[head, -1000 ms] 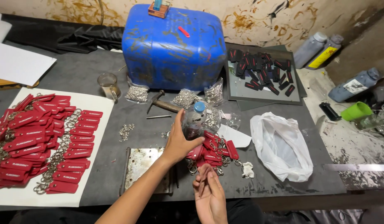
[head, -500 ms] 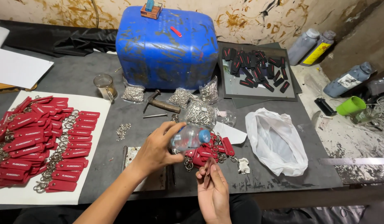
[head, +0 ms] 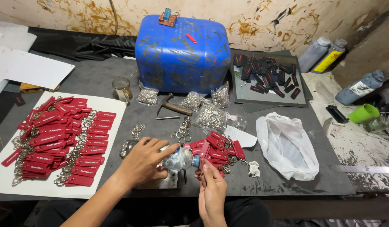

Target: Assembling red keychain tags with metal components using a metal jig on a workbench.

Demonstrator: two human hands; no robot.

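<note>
Since the earlier frame the left hand (head: 146, 162) has come back from the tag pile and now lies over a small clear plastic bottle (head: 180, 159), which rests on its side at the near edge of the desk (head: 131, 122). Fingers are curled around the bottle body, pinning it so it can't roll; its blue cap (head: 195, 162) points toward the right hand (head: 211, 185). The right hand is closed, fingertips pinching something small just beside the cap; can't tell what, too small.

Layout reads as a flow line. Loose red key tags (head: 215, 147) sit in a heap touching the bottle's right side, within reach of both hands. Finished red tags with rings (head: 56, 138) are fanned in rows on a white sheet (head: 114, 110) to the left, kept apart from the loose ones. Bags of metal rings (head: 211, 117) and a small hammer (head: 175, 107) sit mid-desk, just behind the heap. Black tags (head: 266, 75) are parked on a tray at the back right, well apart. A blue plastic drum (head: 182, 50) stands against the wall; a white plastic bag (head: 287, 145) lies to the right.
</note>
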